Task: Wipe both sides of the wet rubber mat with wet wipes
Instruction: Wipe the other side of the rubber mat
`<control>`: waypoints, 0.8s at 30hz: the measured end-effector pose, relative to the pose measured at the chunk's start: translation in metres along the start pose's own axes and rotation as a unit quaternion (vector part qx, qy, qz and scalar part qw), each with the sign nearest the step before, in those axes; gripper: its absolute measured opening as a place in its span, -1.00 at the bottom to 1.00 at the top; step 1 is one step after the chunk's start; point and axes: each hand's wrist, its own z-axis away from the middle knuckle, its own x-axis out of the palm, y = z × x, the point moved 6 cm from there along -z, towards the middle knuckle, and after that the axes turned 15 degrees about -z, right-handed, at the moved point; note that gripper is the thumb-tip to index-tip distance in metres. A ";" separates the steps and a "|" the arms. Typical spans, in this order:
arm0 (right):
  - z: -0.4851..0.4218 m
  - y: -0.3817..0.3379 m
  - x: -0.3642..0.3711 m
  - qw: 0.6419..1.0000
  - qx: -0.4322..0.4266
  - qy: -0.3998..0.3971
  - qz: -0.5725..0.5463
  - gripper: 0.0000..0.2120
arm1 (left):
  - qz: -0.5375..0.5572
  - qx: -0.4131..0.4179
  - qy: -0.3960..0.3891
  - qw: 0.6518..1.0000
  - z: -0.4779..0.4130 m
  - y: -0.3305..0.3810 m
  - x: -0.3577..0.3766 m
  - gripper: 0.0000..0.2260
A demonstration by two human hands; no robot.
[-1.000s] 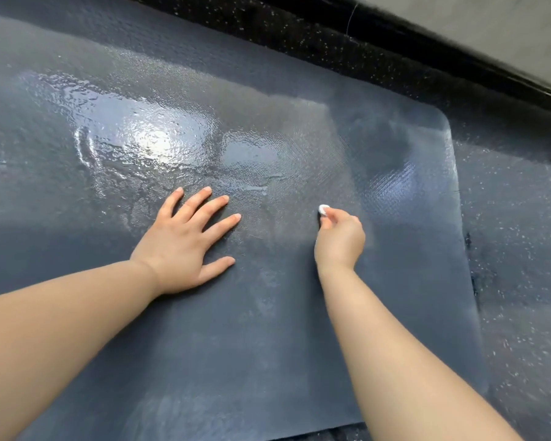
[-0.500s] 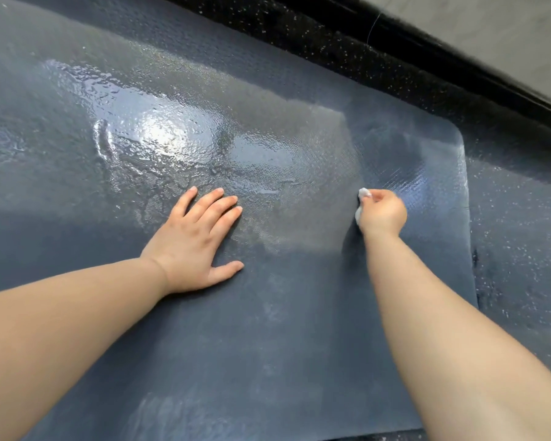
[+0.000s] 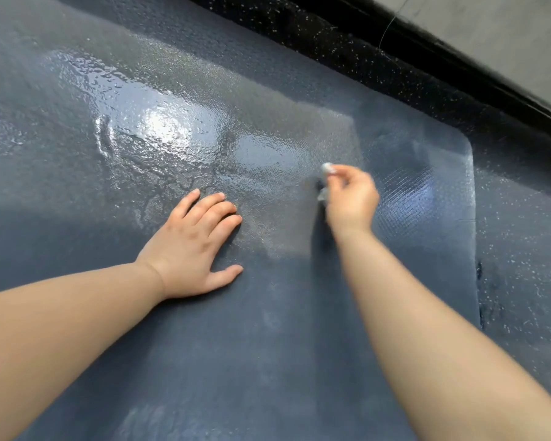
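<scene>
A dark blue-grey rubber mat lies flat and fills most of the view. Its far left part glistens with water, while the near and right parts look dull. My left hand lies flat on the mat, fingers spread, near the middle. My right hand is closed on a small bunched white wet wipe and presses it on the mat, to the right of the wet patch. Most of the wipe is hidden in the fist, and the hand is blurred.
The mat rests on a dark speckled surface that shows beyond its right edge and along the back. A black strip and a pale grey wall run across the top right.
My right hand with the wipe swept right across the mat, then came back a little to the left and farther from me. My left hand stayed flat in place.
</scene>
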 end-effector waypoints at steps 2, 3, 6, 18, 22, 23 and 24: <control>-0.033 0.017 -0.022 0.996 0.056 0.059 0.046 -0.80 | 0.001 0.000 -0.001 1.000 -0.001 0.000 -0.001 -0.33; -0.040 0.024 -0.025 0.993 0.077 0.070 0.053 -0.79 | 0.000 0.000 -0.001 1.000 -0.001 0.000 -0.001 -0.33; -0.032 0.022 -0.003 0.992 0.075 0.071 0.078 -0.79 | -0.003 0.002 -0.006 1.000 -0.002 0.001 0.000 -0.33; 0.015 -0.013 0.040 0.983 -0.015 -0.161 -0.084 -0.92 | 0.025 -0.061 0.042 0.997 -0.025 -0.006 -0.017 -0.48; -0.054 0.022 -0.031 0.999 0.032 0.020 0.028 -0.82 | -0.009 -0.120 -0.028 0.992 -0.065 -0.006 -0.013 -0.38; -0.065 0.031 -0.041 0.997 0.051 0.037 0.040 -0.81 | -0.031 -0.138 -0.045 0.989 -0.071 -0.007 -0.008 -0.33; -0.072 0.039 -0.046 0.995 0.070 0.042 0.055 -0.79 | -0.051 -0.150 -0.051 0.986 -0.073 -0.008 -0.002 -0.30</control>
